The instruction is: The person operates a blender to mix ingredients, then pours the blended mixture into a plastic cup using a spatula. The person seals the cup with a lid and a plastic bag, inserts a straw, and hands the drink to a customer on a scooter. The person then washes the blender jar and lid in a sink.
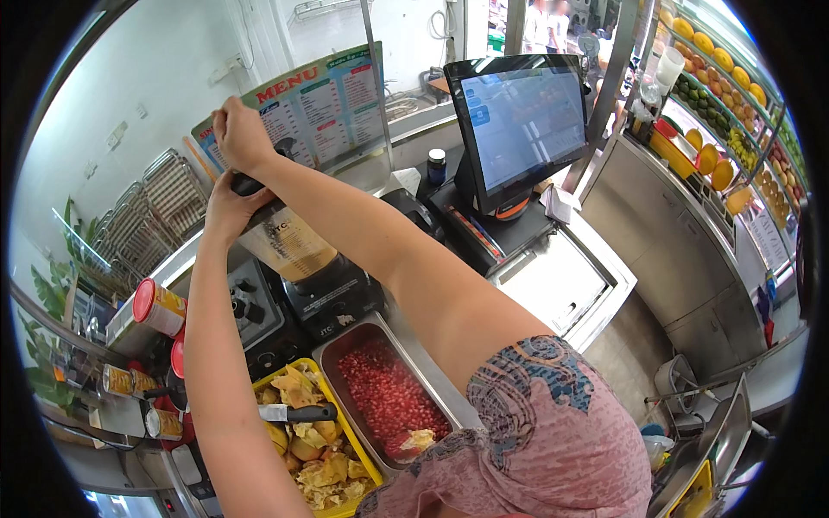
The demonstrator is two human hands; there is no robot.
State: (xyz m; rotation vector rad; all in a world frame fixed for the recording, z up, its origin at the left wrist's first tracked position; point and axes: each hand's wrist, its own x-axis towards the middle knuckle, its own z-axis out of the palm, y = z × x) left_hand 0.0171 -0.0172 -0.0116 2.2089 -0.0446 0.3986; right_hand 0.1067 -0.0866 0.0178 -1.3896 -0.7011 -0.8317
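Note:
A JTC blender jug (288, 243) stands on its black motor base (333, 294), with a pale, creamy mix inside. My left hand (227, 207) is wrapped around the black lid (246, 184) at the jug's top. Just above it, my right hand (241, 133) is curled into a fist; whatever it may hold is hidden by the fingers. A black rounded part (285, 146) shows behind my right wrist. Closer to me, a steel pan (382, 327) holds pomegranate seeds (392, 388) and a piece of the fruit.
A yellow basket (363, 453) of fruit peels has a black-handled knife (311, 413) across it. Left of the jug sits a second blender base (249, 304), near a red-lidded can (158, 307). Behind stand a menu board (311, 107) and a touchscreen terminal (524, 123).

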